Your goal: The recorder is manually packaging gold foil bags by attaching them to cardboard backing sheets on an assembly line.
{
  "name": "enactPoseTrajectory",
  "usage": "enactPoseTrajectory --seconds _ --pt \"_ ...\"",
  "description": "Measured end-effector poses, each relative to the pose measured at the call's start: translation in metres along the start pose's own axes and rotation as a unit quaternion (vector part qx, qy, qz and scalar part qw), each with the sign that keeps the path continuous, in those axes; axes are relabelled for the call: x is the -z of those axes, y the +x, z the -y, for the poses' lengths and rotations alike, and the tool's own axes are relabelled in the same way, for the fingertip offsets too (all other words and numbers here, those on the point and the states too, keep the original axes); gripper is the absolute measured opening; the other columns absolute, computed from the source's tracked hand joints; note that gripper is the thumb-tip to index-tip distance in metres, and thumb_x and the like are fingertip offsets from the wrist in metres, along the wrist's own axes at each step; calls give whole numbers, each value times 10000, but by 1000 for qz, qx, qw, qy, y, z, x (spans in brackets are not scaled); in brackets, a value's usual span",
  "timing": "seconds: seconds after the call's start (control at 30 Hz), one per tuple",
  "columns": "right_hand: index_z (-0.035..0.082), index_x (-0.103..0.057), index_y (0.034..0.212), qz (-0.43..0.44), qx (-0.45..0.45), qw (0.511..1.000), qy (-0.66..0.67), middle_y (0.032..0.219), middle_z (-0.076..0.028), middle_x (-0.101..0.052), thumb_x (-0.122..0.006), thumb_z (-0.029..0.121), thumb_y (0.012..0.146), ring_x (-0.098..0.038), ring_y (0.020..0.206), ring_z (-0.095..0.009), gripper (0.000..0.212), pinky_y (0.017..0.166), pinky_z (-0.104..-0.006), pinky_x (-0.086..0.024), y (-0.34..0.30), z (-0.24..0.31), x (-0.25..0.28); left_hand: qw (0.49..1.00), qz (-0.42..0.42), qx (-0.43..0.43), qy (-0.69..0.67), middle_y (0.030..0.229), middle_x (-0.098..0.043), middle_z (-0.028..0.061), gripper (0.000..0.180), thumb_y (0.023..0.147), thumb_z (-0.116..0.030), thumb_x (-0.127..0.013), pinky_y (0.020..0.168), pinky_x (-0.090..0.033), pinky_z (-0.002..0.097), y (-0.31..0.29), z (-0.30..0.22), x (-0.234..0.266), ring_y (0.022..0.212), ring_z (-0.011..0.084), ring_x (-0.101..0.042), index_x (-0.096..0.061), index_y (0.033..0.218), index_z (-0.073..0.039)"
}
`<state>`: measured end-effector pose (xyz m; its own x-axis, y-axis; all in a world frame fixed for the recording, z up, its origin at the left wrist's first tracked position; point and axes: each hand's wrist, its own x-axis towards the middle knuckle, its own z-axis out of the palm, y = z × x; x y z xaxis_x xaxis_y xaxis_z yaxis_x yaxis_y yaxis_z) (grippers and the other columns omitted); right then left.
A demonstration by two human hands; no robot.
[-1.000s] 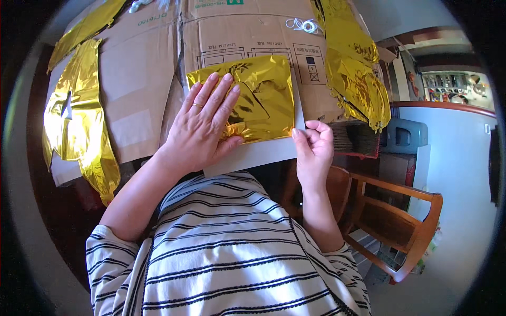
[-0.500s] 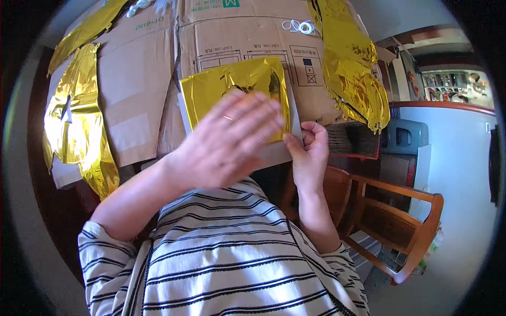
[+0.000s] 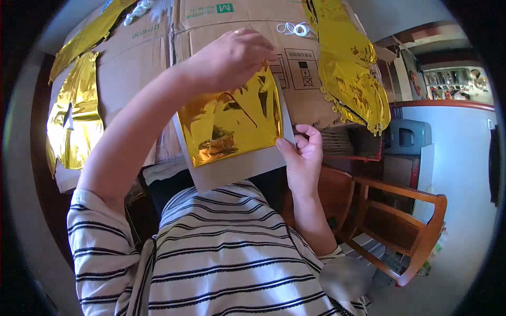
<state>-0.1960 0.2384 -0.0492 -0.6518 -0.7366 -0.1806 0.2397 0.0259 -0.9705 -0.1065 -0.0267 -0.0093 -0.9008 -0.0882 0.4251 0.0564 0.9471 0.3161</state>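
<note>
the left hand (image 3: 232, 60) has swung from the foil's middle to its far right corner, fingers bunched and pointing down; i cannot tell whether they pinch anything. the gold foil (image 3: 232, 121) lies on the pale card (image 3: 242, 176), its near part now uncovered, and both have slid a little nearer the body. that seems to put the work at the far edge, with the right hand steadying. the right hand (image 3: 304, 160) has kept its hold: thumb pressed down by the foil's near right corner, fingers curled, seemingly pinching the card's right edge.

as for room, bare cardboard (image 3: 129, 79) spreads between the left strip (image 3: 79, 131) and the card. the card's near edge juts past the cardboard, close to the shirt (image 3: 226, 253). on the right, only a narrower bare stretch separates it from the right strip (image 3: 348, 58), with string (image 3: 296, 29) farther off.
</note>
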Motion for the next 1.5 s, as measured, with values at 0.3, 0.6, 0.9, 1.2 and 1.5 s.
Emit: enactPoseTrajectory --seconds 0.3,0.6,0.9,1.2,1.5 --pt "1 -418 1244 -7 6 999 -33 1003 -128 -674 -684 -66 882 -647 905 -129 455 812 -247 -520 -1 1 1 965 252 51 -61 1030 -653 117 236 686 -205 -734 1012 -435 437 55 -4 9 1160 305 -542 -724 894 -93" --pt "-20 -466 1200 17 3 999 -48 1018 -115 -677 -666 -48 903 -642 891 -114 359 802 -234 -513 0 6 0 901 422 92 -41 923 -703 114 252 740 -295 -787 1014 -428 469 83 -1 15 988 284 -657 -754 879 -88" --pt "-25 -488 1265 47 12 995 -86 1037 -101 -671 -641 -51 914 -618 911 -86 384 770 -208 -487 2 11 2 889 438 133 -23 970 -733 124 309 826 -365 -730 1060 -376 568 85 -7 25 1008 299 -687 -765 968 -93" --pt "-40 -542 1273 36 27 994 -99 1080 -70 -666 -637 -44 923 -604 926 -73 363 780 -197 -476 2 7 1 896 420 139 44 958 -730 86 264 824 -374 -743 1107 -324 580 78 6 23 1108 255 -645 -774 912 -126" --pt "-48 -562 1263 44 11 992 -115 1132 -95 -669 -634 -44 926 -607 944 -78 344 826 -211 -478 1 12 2 913 392 104 -50 1093 -669 69 359 738 -364 -807 1122 -282 589 75 10 20 1144 258 -613 -735 990 -119"
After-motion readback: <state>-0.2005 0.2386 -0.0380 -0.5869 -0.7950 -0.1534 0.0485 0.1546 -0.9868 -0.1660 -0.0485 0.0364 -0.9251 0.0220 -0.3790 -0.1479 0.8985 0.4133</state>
